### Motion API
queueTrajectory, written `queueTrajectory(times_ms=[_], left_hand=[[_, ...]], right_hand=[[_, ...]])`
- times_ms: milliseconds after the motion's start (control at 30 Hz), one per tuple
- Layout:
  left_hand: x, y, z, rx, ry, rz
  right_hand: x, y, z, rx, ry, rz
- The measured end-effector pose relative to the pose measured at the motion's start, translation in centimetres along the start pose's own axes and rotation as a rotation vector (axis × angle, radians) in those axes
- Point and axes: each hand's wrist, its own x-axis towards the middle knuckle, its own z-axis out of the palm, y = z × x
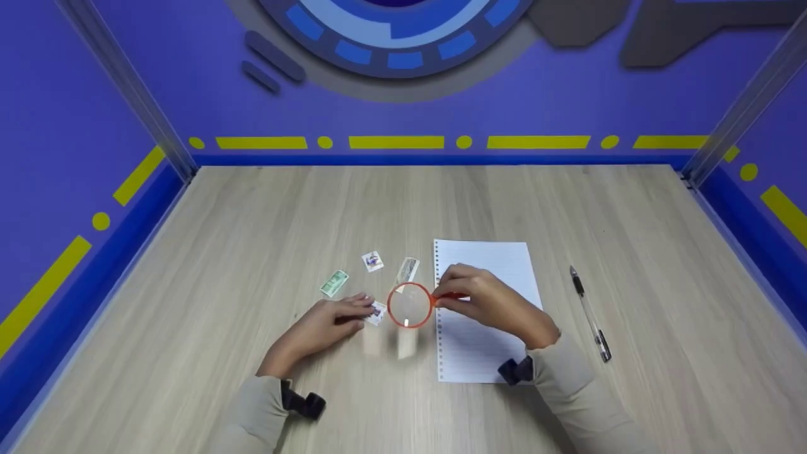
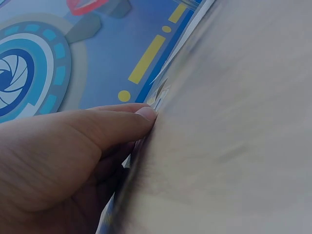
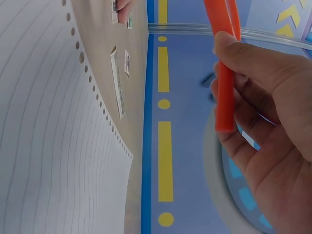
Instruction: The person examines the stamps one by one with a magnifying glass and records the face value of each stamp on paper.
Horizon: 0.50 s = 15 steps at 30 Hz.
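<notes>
My right hand (image 1: 488, 299) holds a magnifying glass (image 1: 410, 305) by its orange-red handle (image 3: 225, 97), pinched between thumb and fingers. Its round lens is over the table, just left of the notepaper. On the left, my left hand (image 1: 328, 321) reaches fairly straight fingers to a small stamp (image 1: 377, 313) on the table and partly covers it. The left wrist view shows the thumb (image 2: 146, 113) at the tabletop, the fingertips behind it hidden. A green stamp (image 1: 334, 284), a small white-edged stamp (image 1: 372, 261) and a longer stamp (image 1: 408, 270) lie beyond.
A lined sheet of paper (image 1: 482, 353) with punched holes lies under my right forearm. Further right is a clear pen with a black cap (image 1: 589, 312). Blue walls (image 1: 403, 120) enclose the wooden table (image 1: 284, 208) at the back and sides.
</notes>
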Motion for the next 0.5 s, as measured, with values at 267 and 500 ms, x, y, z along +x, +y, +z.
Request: queueTrajectory(times_ms=[267, 500], left_hand=[[-0.1, -0.1, 0.0, -0.003, 0.003, -0.021], [0.0, 0.0, 0.1, 0.002, 0.002, -0.005]], right_hand=[[-0.8, 0.4, -1.1, 0.018, 0.008, 0.056], [-1.7, 0.9, -2.1, 0.006, 0.023, 0.109]])
